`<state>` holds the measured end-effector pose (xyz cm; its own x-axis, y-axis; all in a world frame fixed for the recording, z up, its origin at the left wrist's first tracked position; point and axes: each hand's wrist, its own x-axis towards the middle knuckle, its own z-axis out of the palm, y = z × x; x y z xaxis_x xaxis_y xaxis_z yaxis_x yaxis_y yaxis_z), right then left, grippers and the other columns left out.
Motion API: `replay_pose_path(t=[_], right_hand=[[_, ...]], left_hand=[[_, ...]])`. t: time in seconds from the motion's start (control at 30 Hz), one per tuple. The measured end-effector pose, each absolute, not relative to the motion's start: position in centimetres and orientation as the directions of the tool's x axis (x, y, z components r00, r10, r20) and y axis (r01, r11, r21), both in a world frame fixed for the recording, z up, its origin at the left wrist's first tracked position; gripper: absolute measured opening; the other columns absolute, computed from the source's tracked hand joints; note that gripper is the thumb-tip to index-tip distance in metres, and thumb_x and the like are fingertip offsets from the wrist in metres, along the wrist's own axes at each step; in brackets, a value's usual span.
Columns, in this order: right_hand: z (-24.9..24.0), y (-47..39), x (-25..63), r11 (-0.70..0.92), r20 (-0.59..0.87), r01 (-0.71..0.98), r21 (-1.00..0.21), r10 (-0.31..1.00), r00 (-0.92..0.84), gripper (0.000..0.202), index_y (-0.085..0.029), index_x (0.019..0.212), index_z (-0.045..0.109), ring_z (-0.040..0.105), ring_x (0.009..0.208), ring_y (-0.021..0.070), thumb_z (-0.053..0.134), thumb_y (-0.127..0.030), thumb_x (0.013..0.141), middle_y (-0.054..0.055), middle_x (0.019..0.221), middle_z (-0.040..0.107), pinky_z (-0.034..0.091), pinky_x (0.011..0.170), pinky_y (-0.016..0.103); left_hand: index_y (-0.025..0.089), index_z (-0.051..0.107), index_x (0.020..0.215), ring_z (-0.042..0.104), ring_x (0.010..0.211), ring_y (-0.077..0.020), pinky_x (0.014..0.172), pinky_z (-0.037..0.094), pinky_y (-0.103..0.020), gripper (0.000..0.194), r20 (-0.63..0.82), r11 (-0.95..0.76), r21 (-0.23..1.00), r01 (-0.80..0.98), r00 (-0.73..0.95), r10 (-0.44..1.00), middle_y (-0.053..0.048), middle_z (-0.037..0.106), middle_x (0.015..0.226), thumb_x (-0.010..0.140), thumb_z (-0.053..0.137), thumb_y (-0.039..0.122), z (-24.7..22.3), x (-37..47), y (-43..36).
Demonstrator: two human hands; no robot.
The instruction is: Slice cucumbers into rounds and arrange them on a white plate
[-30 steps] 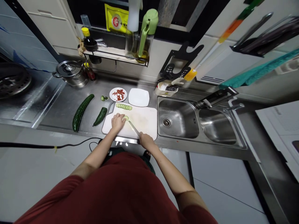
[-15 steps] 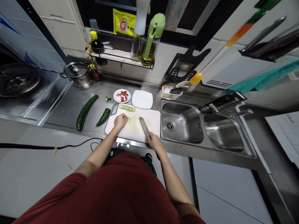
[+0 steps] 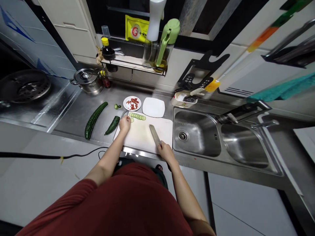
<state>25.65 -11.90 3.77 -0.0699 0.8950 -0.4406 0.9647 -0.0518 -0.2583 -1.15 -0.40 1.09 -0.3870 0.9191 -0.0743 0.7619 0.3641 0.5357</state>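
My left hand (image 3: 125, 124) is closed in a pinch at the far left of the white cutting board (image 3: 139, 137). Its fingertips are on a thin cucumber slice (image 3: 132, 120), just below the near end of a row of overlapping cucumber slices (image 3: 137, 116). A kitchen knife (image 3: 154, 135) is gripped by the handle in my right hand (image 3: 165, 152), its blade angled up and left over the board. Left of the board lie a cut cucumber piece (image 3: 112, 125) and a whole cucumber (image 3: 95, 120). Small cucumber ends (image 3: 116, 106) sit behind them.
Behind the board stand a plate of chopped red pieces (image 3: 132, 103) and a white square plate (image 3: 153, 107). A double steel sink (image 3: 197, 134) borders the board on the right. A lidded pot (image 3: 88, 82) stands back left, beneath a wall shelf (image 3: 133, 64) with bottles.
My left hand has moved away from me and left with the cucumber slice, up to the row. The knife stays in my right hand, nearly still. The view has shifted slightly.
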Motion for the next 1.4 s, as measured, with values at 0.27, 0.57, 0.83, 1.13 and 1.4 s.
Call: replay_pose_path(t=[0.27, 0.57, 0.83, 1.13, 1.4], right_hand=[[3.9, -12.1, 25.8, -0.049, -0.429, 0.962, -0.268, 0.900, -0.074, 0.030, -0.016, 0.108, 0.056, 0.061, 0.092, 0.0194, 0.034, -0.034, 0.099, 0.011, 0.098, 0.068, 0.033, 0.071, 0.024], [4.1, -12.1, 25.5, -0.041, -0.438, 0.968, -0.247, 0.896, -0.074, 0.028, -0.017, 0.108, 0.055, 0.061, 0.093, 0.0195, 0.034, -0.033, 0.098, 0.010, 0.099, 0.067, 0.034, 0.070, 0.024], [4.8, -12.3, 25.1, -0.087, -0.473, 0.967, -0.240, 0.880, -0.038, 0.029, -0.017, 0.111, 0.055, 0.060, 0.094, 0.0197, 0.033, -0.033, 0.099, 0.010, 0.101, 0.067, 0.034, 0.070, 0.024], [4.0, -12.6, 25.8, -0.104, -0.454, 0.964, -0.244, 0.891, -0.019, 0.029, -0.017, 0.110, 0.055, 0.061, 0.093, 0.0193, 0.033, -0.031, 0.098, 0.010, 0.100, 0.068, 0.034, 0.069, 0.024], [3.7, -12.7, 26.1, -0.102, -0.422, 0.962, -0.252, 0.907, -0.015, 0.028, -0.017, 0.106, 0.056, 0.062, 0.092, 0.0197, 0.034, -0.033, 0.098, 0.009, 0.097, 0.068, 0.033, 0.067, 0.024]], left_hand=[[0.020, 0.066, 0.100, 0.059, 0.097, -0.0235, 0.086, 0.043, -0.032, 0.028, -0.065, 0.315, 0.454, 0.833, -0.322, 0.944, -0.012, 0.065, 0.104, 0.087, 0.041, 0.023, 1.2, -1.3, -0.2], [0.024, 0.062, 0.111, 0.054, 0.105, -0.0247, 0.090, 0.042, -0.035, 0.030, -0.022, 0.185, 0.459, 0.869, -0.197, 0.980, -0.009, 0.060, 0.113, 0.089, 0.043, 0.030, 1.9, 0.8, -0.3], [0.027, 0.057, 0.124, 0.049, 0.112, -0.0278, 0.095, 0.037, -0.040, 0.039, -0.062, -0.004, 0.381, 0.925, 0.030, 0.998, -0.011, 0.056, 0.115, 0.087, 0.048, 0.035, 2.2, 4.3, 2.1], [0.023, 0.064, 0.112, 0.051, 0.109, -0.0307, 0.093, 0.037, -0.043, 0.032, -0.075, -0.057, 0.327, 0.943, 0.086, 0.993, -0.013, 0.055, 0.112, 0.084, 0.052, 0.033, 1.4, 4.9, 3.7], [0.025, 0.060, 0.110, 0.055, 0.103, -0.0232, 0.088, 0.040, -0.033, 0.030, -0.099, -0.024, 0.393, 0.919, 0.069, 0.993, -0.007, 0.062, 0.109, 0.085, 0.043, 0.018, 2.0, 4.7, 3.3]])
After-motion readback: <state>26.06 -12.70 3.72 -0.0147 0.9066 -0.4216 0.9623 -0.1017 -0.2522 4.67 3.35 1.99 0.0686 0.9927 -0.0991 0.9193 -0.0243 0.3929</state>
